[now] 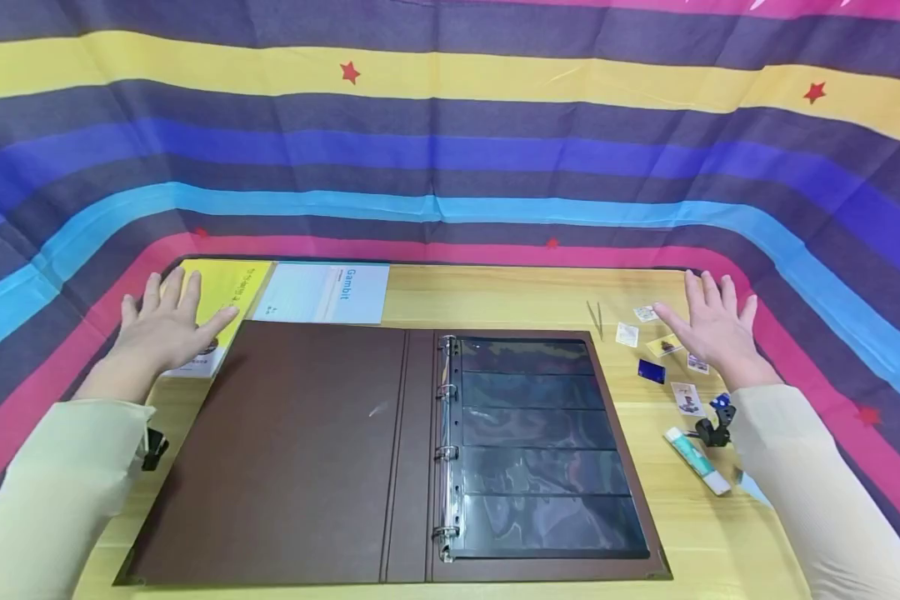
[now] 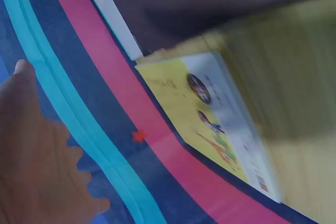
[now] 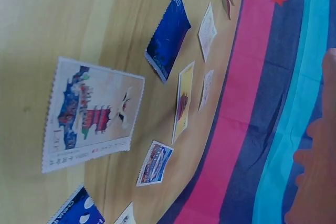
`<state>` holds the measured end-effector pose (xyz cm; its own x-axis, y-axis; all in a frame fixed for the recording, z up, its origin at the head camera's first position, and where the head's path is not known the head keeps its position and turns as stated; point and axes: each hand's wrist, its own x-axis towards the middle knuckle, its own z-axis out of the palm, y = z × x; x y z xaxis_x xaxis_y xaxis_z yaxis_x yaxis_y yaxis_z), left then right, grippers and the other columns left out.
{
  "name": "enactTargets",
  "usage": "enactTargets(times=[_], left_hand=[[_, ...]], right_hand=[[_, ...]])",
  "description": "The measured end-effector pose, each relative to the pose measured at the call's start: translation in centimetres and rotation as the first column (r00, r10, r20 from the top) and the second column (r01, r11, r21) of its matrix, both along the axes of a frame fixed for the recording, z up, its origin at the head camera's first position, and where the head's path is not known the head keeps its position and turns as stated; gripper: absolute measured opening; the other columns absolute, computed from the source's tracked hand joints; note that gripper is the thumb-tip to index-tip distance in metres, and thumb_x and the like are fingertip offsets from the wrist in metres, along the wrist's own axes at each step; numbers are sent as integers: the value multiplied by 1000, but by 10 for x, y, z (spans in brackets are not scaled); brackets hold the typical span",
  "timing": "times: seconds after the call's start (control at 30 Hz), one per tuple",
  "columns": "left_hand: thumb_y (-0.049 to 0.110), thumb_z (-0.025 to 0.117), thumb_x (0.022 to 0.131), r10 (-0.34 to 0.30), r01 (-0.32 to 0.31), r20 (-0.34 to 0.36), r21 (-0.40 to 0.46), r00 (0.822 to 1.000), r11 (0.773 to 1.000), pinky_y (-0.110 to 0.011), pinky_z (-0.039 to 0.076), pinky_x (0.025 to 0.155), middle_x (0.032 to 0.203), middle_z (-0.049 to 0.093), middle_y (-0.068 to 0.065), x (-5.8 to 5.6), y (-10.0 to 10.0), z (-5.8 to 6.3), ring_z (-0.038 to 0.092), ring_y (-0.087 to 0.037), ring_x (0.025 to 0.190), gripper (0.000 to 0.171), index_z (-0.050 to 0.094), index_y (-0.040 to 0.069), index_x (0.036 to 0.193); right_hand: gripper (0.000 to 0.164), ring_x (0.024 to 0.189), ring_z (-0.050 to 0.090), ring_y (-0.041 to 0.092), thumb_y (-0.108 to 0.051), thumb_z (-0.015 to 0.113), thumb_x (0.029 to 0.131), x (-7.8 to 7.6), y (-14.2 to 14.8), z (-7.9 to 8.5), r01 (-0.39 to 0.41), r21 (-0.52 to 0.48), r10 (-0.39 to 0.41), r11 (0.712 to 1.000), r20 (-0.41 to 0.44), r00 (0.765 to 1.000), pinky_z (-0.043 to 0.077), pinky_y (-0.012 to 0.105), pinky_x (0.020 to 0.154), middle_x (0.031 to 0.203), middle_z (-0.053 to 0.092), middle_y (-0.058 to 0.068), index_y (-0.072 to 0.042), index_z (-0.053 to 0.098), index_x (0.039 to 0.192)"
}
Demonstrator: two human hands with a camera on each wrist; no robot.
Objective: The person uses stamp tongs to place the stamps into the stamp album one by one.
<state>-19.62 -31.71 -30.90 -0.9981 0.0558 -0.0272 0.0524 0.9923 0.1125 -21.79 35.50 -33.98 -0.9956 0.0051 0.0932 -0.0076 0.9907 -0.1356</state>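
Binder: nearest in my head feed, a dark-brown, leather-look binder (image 1: 285, 450) lies unfolded flat on the pale wood-grain surface (image 1: 487, 292), its plain cover to the left.
Ring page: four silver metal rings (image 1: 446, 452) run along a black page with five clear pockets (image 1: 540, 471) on the binder's right half; I get glare off the plastic.
Glue tube: a white-and-teal tube, apparently a glue stick (image 1: 697, 461), lies aslant to the right of the binder; its print is too small for me.
Stamps: farther along that side, small paper stamps lie scattered. The white-bordered stamp with a red pagoda (image 3: 97, 116) has a printed edge line too blurred to read. On the dark-blue stamp with white spots (image 3: 81, 208), cut by the frame, I make out what looks like "CHINA". A plain dark-blue stamp (image 3: 168, 38) and a narrow yellow stamp (image 3: 184, 103) lie beyond.
Right hand (image 1: 720, 333): raised near the stamps, fingers and thumb spread.
Left hand (image 1: 161, 333): spread likewise; it overlaps the yellow-and-white book (image 1: 228, 287) in my head feed, but the left wrist feed shows them apart.
Tweezers: slim metal tweezers (image 1: 600, 320) lie past the binder's far right corner.
Lettering: I read "Gambit", turned sideways, on the pale-blue booklet (image 1: 322, 293); the yellow-and-white book's characters are too small.
Backdrop: multicoloured striped cloth (image 1: 435, 154) with red stars.
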Motion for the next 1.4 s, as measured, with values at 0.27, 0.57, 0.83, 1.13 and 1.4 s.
enactTargets(times=[0.27, 0.57, 0.83, 1.13, 1.4], left_hand=[[58, 25, 79, -120, 121, -38, 33, 992, 992, -57, -11, 84, 133, -11, -20, -21, 48, 12, -25, -32, 114, 81, -7, 6, 130], [48, 34, 83, -395, 395, -104, -20, 913, 918, -45, 1, 94, 136, 0, -14, -47, 142, 8, -6, -27, 121, 70, 11, 3, 131], [39, 43, 82, -583, 581, -56, -45, 810, 812, -36, 11, 95, 133, 18, -14, -52, 224, -21, 15, -26, 120, 62, 22, 4, 129], [41, 49, 78, -626, 626, -35, 0, 779, 780, -32, 33, 77, 105, 44, -4, -53, 262, -48, 39, -18, 93, 45, 51, 10, 111], [50, 51, 72, -598, 598, -5, 3, 801, 801, -35, 31, 76, 101, 43, -2, -44, 269, -57, 37, -17, 90, 52, 53, 12, 107]], right_hand=[[73, 116, -21, 32, -54, 25, 81, -8, -8, 5, -37, -73, 36, 997, -21, 999, -22, 54, 78, 133, -2, 22, -12, -7, 132], [74, 118, 2, 39, -56, 25, 80, -29, -34, 7, -67, -129, 64, 989, -29, 998, -8, 55, 87, 130, 16, 25, -7, 8, 132], [76, 101, 37, 40, -57, 35, 77, -50, -56, 5, -47, -198, 65, 979, 87, 994, 29, 51, 78, 116, 38, 25, 1, 29, 124], [39, 63, 46, 23, -38, 48, 80, -59, -83, -9, -40, -140, 69, 989, 208, 976, 37, 36, 56, 75, 52, 13, 0, 52, 86], [37, 52, 45, 20, -38, 52, 78, -55, -100, -17, 6, -67, 13, 998, 282, 959, 35, 32, 49, 54, 50, 6, -5, 55, 62]])
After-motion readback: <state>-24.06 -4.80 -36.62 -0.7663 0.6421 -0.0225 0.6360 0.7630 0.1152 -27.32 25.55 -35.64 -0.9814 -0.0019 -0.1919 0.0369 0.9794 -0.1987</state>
